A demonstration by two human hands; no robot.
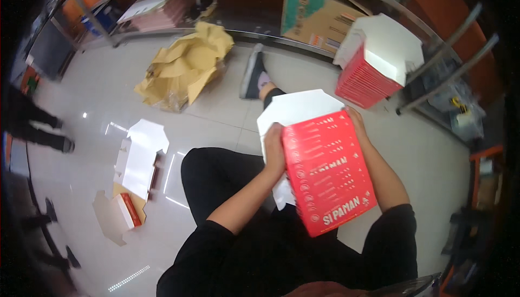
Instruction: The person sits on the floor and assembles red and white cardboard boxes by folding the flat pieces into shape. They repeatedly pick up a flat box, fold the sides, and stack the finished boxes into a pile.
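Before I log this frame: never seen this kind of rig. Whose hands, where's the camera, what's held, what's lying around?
There is no machine here: a person works with two bare hands. The one picture comes from the left of two wide cameras worn on the head, looking down. Picture left is the person's left; straight edges bend near the rim.

The left hand and right hand hold a red carton with white flaps by its sides. Whether it is one or several nested, I can't tell.

On the floor, crumpled brown paper lies ahead, and an open white carton to the left. A stack of red cartons stands ahead to the right.
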